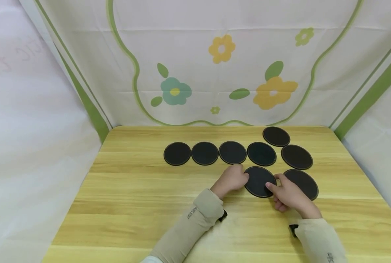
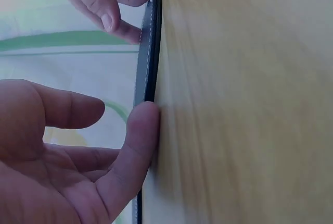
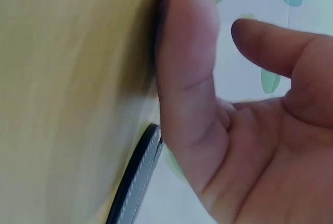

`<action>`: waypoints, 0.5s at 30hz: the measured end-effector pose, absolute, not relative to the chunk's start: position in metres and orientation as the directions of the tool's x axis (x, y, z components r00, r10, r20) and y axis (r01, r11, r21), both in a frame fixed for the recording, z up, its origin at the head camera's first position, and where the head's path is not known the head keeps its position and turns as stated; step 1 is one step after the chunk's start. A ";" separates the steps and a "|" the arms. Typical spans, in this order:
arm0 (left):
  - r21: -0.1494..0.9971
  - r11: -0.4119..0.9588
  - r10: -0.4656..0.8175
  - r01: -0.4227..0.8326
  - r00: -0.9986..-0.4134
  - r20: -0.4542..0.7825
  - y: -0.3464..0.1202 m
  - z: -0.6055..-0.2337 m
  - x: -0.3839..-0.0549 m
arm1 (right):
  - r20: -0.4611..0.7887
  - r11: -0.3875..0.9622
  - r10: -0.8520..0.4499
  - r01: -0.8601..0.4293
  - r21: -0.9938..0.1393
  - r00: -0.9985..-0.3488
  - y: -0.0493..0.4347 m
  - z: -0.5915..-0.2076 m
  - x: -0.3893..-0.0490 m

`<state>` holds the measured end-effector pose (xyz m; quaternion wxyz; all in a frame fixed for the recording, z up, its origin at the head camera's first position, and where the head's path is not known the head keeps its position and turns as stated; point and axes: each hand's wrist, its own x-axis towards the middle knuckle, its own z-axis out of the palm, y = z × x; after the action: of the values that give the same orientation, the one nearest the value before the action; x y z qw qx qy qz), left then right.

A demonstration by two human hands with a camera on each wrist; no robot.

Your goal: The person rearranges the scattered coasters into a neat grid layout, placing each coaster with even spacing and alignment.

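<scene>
A round black coaster point(image 1: 260, 182) with a thin lighter line inside its rim lies on the table between the two hands. My left hand point(image 1: 232, 179) touches its left edge with a fingertip; in the left wrist view, the thumb of that left hand point(image 2: 73, 151) stands apart from the coaster's stitched edge point(image 2: 148, 62). At the coaster's right edge is my right hand point(image 1: 290, 193), its thumb over the top face. In the right wrist view a long finger of the right hand point(image 3: 260, 109) lies along the edge, with the thumb apart from it.
Several like coasters lie flat: a row point(image 1: 204, 153) behind the hands, and a slanting column point(image 1: 296, 157) on the right. One coaster point(image 1: 302, 184) sits partly behind the right hand. The wooden table point(image 1: 133, 204) meets a flowered cloth point(image 1: 195, 109) at the back.
</scene>
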<state>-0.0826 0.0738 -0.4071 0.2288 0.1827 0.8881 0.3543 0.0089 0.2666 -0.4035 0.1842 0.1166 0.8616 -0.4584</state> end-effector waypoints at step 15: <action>0.917 0.321 0.477 -0.238 -0.796 -0.373 0.056 -0.415 -0.091 | -0.385 0.457 -0.035 0.328 -0.827 -0.922 0.276 -0.409 -0.027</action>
<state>-0.0914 0.0560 -0.4147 0.3095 0.0796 0.7514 0.5774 -0.0267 0.2762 -0.4092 0.1767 0.0875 0.8351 -0.5136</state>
